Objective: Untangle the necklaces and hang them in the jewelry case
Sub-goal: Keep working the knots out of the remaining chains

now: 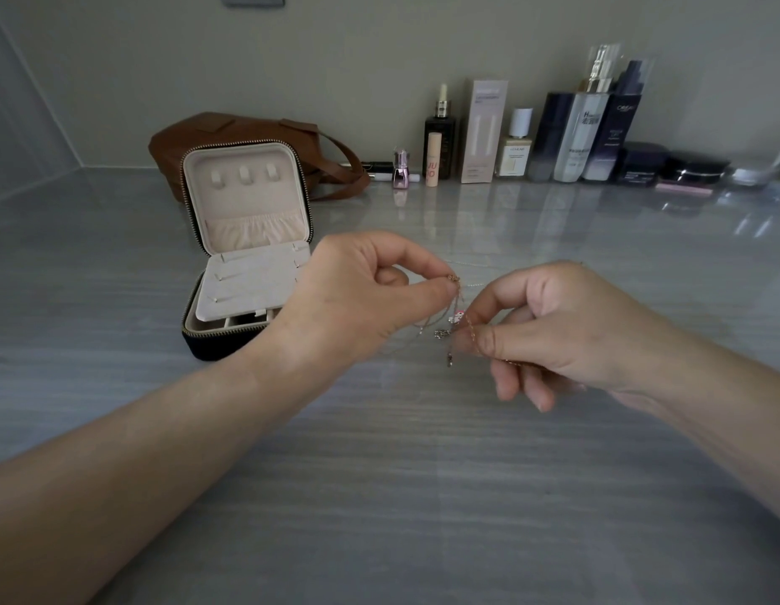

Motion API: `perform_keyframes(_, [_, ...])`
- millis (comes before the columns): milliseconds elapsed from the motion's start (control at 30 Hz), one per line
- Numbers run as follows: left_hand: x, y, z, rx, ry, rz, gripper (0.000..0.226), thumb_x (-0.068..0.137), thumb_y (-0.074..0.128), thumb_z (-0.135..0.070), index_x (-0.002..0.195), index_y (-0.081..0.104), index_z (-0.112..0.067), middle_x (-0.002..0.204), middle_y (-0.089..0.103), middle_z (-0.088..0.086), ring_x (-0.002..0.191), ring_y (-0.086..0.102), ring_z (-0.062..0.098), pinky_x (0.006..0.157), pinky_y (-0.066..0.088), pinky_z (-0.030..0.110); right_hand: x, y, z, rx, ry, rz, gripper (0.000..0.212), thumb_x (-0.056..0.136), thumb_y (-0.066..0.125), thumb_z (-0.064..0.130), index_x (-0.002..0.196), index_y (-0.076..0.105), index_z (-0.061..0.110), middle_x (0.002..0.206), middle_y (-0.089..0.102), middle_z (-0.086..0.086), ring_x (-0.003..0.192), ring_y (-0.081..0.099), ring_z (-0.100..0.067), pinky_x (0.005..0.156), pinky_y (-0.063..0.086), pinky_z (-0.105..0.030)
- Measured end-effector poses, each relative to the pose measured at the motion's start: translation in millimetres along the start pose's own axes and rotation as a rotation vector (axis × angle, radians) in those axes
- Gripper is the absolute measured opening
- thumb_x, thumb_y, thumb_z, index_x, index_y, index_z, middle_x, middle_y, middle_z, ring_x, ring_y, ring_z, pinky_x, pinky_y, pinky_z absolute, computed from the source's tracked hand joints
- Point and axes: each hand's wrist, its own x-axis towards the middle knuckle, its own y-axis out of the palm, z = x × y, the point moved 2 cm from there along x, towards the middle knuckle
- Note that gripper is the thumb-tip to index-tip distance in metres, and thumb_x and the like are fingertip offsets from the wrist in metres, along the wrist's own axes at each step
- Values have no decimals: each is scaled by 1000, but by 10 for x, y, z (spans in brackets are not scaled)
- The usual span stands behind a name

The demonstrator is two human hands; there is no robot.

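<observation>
A tangle of thin necklaces (450, 329) hangs between my two hands above the grey table, with a small pink charm and silver bits in it. My left hand (362, 294) pinches a gold chain end between thumb and forefinger. My right hand (558, 329) pinches another gold chain lower down. A fine silver chain trails off on the table behind. The jewelry case (244, 255) stands open at the left, its beige lid upright with three hooks and an elastic pocket.
A brown leather bag (257, 137) sits behind the case. Several cosmetic bottles, a tall box (484, 131) and dark jars (641, 163) line the back wall to the right. The grey table (379, 473) stretches toward me.
</observation>
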Motion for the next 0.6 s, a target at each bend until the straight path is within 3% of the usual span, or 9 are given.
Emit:
perform_keyframes(133, [8,-14,3,-4,-6,-8,12,78,73,-13,67,69,-18,39,28,-6,35,18,8,37,18,13,-14,-42,8,1,-20,-20,9,82,69,16,83,63,10,48,62,-5,29,45,-8,41,25,-20])
perform_keyframes(267, [-4,2,0,0,-3,5,11,77,74,-14,69,69,-18,38,29,-7,35,19,8,37,20,13,-13,-24,27,-8,-15,23,42,58,75,41,87,63,14,48,63,-6,29,44,-9,38,30,-18])
perform_keyframes(367, [-16,17,-6,5,2,15,10,77,74,-14,69,70,-19,38,30,-7,35,20,7,37,20,14,4,21,18,-27,-20,25,47,53,73,45,87,63,16,46,62,-5,28,43,-8,37,30,-18])
perform_keyframes(467, [-21,23,-14,9,4,13,13,77,74,-14,66,70,-20,39,31,-5,36,21,8,37,20,15,28,15,-3,-49,-33,-41,40,60,76,42,87,61,17,43,59,-3,27,40,-8,36,28,-17])
perform_keyframes(600, [-27,29,-22,6,4,11,13,76,74,-14,65,70,-19,40,29,-5,37,20,8,39,18,15,40,-8,-32,-67,-37,-65,12,78,73,26,84,66,18,41,57,-2,27,39,-8,38,26,-19])
